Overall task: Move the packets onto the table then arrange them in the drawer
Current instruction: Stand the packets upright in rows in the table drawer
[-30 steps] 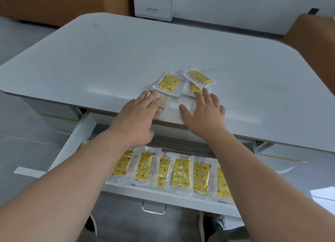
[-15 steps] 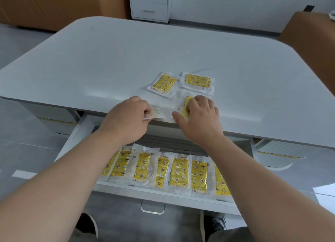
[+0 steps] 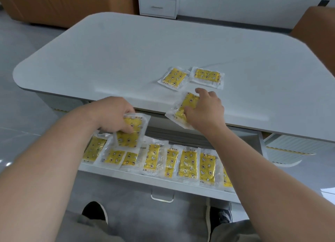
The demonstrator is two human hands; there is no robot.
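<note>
Yellow packets in clear wrappers are the objects here. My left hand (image 3: 114, 114) grips one packet (image 3: 130, 132) just above the left part of the open drawer (image 3: 163, 182). My right hand (image 3: 204, 111) holds another packet (image 3: 183, 109) that hangs half over the table's front edge. Two more packets lie flat on the table (image 3: 126, 56): one (image 3: 173, 77) further left, one (image 3: 207, 76) beside it. Several packets (image 3: 187, 162) lie side by side in a row across the drawer.
A white drawer cabinet (image 3: 157, 2) stands behind the table, with brown furniture at the back left (image 3: 68, 5) and right (image 3: 315, 27). The drawer's handle (image 3: 162, 198) sticks out toward me. My shoes (image 3: 94, 211) show on the grey floor below.
Both hands have drawn a packet toward the table's front edge. My left hand has carried its packet off the table and down over the drawer; my right hand has pulled its packet over the edge.
</note>
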